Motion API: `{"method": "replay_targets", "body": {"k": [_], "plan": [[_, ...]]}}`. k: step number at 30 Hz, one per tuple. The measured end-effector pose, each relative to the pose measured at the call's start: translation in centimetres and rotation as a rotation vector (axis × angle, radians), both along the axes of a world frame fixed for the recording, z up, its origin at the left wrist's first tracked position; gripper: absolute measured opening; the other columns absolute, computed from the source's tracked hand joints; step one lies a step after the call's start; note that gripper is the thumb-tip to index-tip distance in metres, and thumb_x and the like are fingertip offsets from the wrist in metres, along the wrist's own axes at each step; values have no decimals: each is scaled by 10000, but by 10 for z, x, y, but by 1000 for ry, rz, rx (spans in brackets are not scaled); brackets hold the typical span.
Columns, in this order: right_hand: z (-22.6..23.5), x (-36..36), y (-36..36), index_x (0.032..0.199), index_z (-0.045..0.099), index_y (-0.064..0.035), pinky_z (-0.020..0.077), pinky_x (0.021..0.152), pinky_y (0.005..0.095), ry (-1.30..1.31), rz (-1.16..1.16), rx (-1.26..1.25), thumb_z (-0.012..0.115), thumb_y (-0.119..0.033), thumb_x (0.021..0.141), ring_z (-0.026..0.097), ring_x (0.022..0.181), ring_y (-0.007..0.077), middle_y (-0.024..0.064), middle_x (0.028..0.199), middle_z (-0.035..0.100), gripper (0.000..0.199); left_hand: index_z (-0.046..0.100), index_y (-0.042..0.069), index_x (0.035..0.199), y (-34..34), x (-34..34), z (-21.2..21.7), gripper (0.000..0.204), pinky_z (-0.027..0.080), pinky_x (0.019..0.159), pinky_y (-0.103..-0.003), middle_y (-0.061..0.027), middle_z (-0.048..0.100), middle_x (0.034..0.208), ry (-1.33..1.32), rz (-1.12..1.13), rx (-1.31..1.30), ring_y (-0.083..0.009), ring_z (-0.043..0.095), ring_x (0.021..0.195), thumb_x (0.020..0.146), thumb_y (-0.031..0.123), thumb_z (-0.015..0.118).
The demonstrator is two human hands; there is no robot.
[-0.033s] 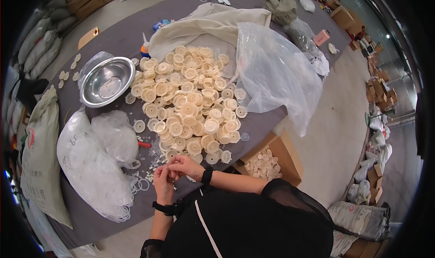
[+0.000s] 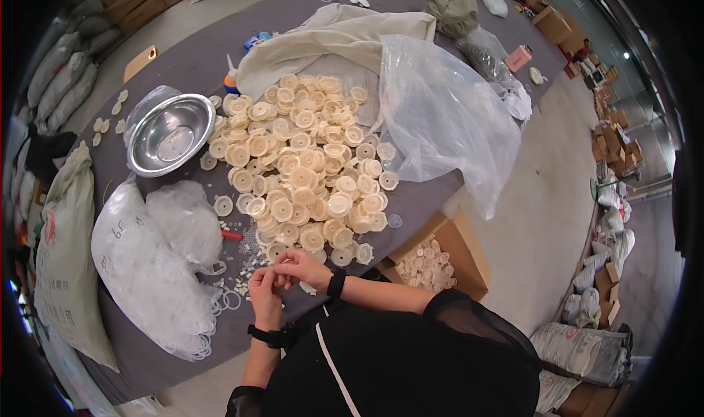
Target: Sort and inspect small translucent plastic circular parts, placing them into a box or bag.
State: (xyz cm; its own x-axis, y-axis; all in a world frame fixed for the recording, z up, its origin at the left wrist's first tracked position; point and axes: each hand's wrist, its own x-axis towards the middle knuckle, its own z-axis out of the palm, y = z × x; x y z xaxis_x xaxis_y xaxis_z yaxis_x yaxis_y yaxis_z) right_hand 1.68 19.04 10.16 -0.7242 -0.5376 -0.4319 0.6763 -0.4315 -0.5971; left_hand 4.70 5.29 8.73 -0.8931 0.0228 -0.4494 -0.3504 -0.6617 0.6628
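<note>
Down near table edge (image 2: 242, 347): left hand (image 2: 265, 294) and right hand (image 2: 302, 267) touching, fingertips pinched together on a small cream part, too small to tell. Cream disc pile (image 2: 304, 160) just beyond; clear ring bag (image 2: 154, 270) close left, cardboard box (image 2: 440, 259) right.

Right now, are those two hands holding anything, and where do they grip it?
The left hand and right hand meet fingertip to fingertip over the table. They seem to pinch something small, but what it is cannot be told.
</note>
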Motion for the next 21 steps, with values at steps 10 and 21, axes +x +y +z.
{"method": "replay_targets", "body": {"k": [10,21], "plan": [[-15,-9,90,961,517,-41,488,665,265,-73,-470,37,521,-128,843,589,702,151,80,838,586,147,544,5,957,79,-107,-4,196,397,625,-243,-37,540,838,501,-227,-1098,-135,499,693,776,79,563],[-15,-25,123,1012,497,-18,488,732,276,-16,-426,57,492,-98,855,599,782,161,93,883,589,176,504,23,766,103,-130,-5,123,392,668,-296,-80,548,829,574,-209,-1319,-196,513,750,706,42,610]]}}
